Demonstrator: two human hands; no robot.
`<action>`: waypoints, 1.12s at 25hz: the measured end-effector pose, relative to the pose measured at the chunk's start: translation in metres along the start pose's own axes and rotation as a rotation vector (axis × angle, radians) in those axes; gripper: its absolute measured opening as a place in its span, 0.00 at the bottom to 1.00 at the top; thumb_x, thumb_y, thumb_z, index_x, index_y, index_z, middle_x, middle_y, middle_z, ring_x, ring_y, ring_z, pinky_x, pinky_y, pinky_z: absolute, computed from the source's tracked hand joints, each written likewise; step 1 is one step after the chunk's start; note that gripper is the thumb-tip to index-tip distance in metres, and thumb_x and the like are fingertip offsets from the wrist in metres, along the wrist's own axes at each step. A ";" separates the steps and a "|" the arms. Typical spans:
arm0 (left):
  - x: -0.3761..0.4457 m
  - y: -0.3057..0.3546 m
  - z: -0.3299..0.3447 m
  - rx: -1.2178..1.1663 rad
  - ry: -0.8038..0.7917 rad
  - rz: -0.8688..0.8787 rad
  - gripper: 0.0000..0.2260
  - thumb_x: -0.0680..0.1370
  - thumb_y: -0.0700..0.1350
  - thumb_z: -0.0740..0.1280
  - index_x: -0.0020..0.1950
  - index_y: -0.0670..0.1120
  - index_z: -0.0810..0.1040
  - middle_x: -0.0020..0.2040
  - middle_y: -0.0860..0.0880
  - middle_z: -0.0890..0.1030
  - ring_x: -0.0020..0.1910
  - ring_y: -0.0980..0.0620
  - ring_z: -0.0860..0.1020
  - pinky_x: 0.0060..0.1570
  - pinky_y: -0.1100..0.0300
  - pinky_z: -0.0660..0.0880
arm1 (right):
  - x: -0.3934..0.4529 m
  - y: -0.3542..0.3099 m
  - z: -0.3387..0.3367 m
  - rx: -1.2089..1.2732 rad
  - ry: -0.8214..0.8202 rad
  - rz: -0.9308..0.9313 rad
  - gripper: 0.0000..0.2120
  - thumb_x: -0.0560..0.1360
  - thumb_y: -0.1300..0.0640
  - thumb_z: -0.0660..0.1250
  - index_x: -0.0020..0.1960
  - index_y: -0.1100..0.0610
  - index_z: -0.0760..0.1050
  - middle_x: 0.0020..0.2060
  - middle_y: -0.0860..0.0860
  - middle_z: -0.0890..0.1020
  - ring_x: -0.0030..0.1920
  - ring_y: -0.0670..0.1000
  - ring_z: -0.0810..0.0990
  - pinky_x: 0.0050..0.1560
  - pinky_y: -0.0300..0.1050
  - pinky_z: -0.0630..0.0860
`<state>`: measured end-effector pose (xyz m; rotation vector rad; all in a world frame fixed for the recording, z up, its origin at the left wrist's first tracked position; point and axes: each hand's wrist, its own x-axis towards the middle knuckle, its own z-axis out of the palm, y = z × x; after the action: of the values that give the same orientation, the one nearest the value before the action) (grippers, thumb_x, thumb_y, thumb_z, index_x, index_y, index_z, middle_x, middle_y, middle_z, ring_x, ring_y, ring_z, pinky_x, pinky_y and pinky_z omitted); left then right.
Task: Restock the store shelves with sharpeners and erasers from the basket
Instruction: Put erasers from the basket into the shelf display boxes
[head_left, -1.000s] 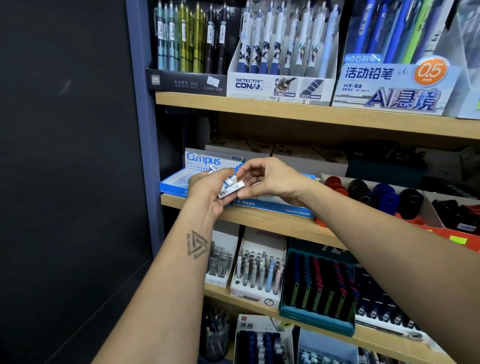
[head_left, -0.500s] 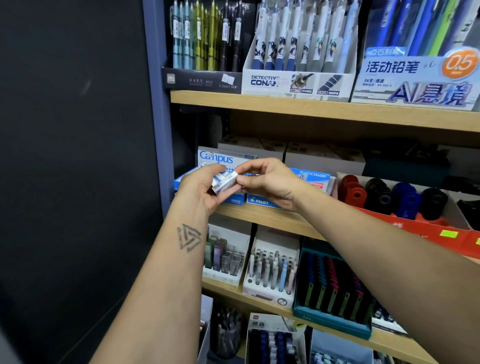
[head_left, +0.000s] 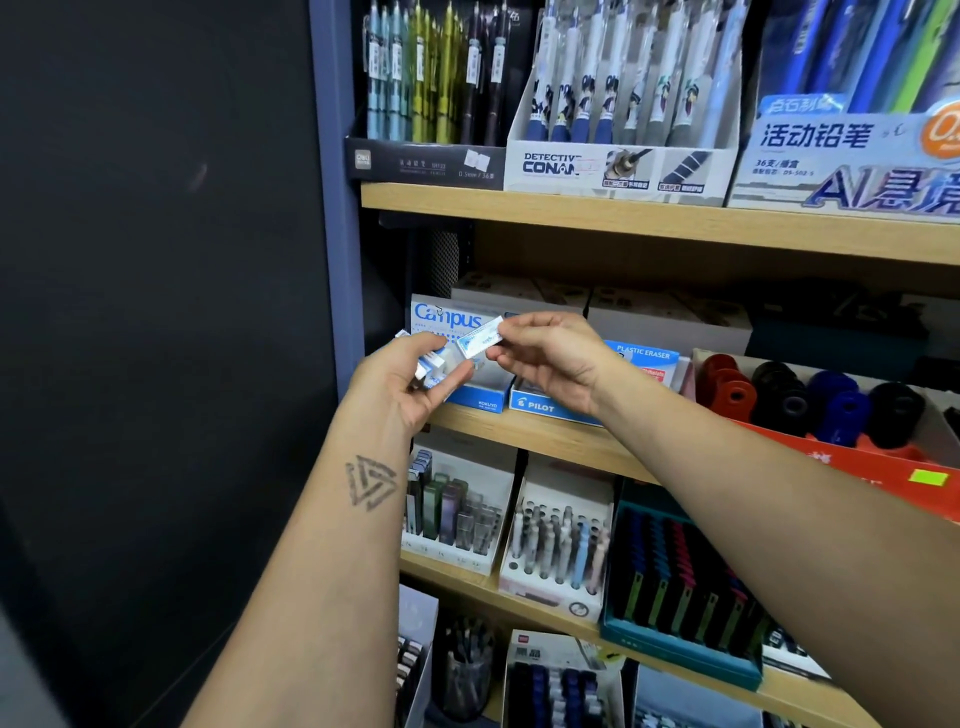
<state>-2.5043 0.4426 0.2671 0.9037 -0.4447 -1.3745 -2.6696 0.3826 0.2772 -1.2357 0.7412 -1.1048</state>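
Store shelving (head_left: 649, 223) fills my view: wood-look boards in a dark blue frame, dark wall panel to the left. Top shelf carries pen display boxes, lower shelves hold more pens and leads. Middle shelf has the blue Campus carton (head_left: 452, 317) at the left, a blue Pilot eraser box (head_left: 540, 405) just beside it, then a red tray of round sharpeners (head_left: 810, 400) to the right

My left hand (head_left: 400, 384) is curled round a small stack of erasers (head_left: 431, 366), held in front of the Campus carton. My right hand (head_left: 550, 358) pinches one eraser (head_left: 480, 338) by its end between thumb and fingertips, tilted, just beside the stack and apart from the shelf

Handling, my read: small rectangular blocks in glossy paper sleeves, light, stiff enough to pinch, not fragile. Sleeve likely slick, so a grip across the long flat faces beats an end pinch. Stack in the left could fan out if loosened

Basket not in view
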 end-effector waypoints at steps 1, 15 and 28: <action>0.000 0.000 -0.001 0.003 0.001 0.003 0.03 0.77 0.32 0.68 0.49 0.35 0.76 0.49 0.34 0.79 0.53 0.32 0.80 0.27 0.55 0.81 | 0.001 0.000 0.001 -0.002 0.006 0.003 0.03 0.75 0.69 0.70 0.49 0.66 0.79 0.41 0.63 0.85 0.40 0.54 0.86 0.41 0.40 0.82; -0.004 -0.004 -0.004 -0.203 -0.122 -0.020 0.12 0.77 0.30 0.68 0.60 0.32 0.78 0.57 0.32 0.79 0.57 0.32 0.80 0.39 0.49 0.84 | 0.004 0.007 0.018 -0.213 -0.219 -0.128 0.10 0.76 0.70 0.68 0.55 0.65 0.82 0.52 0.61 0.84 0.52 0.55 0.83 0.56 0.47 0.81; 0.001 0.000 -0.008 -0.207 -0.003 0.029 0.07 0.76 0.30 0.69 0.53 0.34 0.77 0.56 0.32 0.79 0.54 0.30 0.80 0.42 0.48 0.83 | 0.005 0.001 0.009 -0.078 -0.038 -0.116 0.13 0.69 0.76 0.71 0.50 0.65 0.82 0.44 0.59 0.84 0.44 0.52 0.85 0.44 0.37 0.81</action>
<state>-2.4980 0.4437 0.2614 0.7235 -0.3099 -1.3677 -2.6595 0.3809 0.2785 -1.3763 0.6970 -1.1525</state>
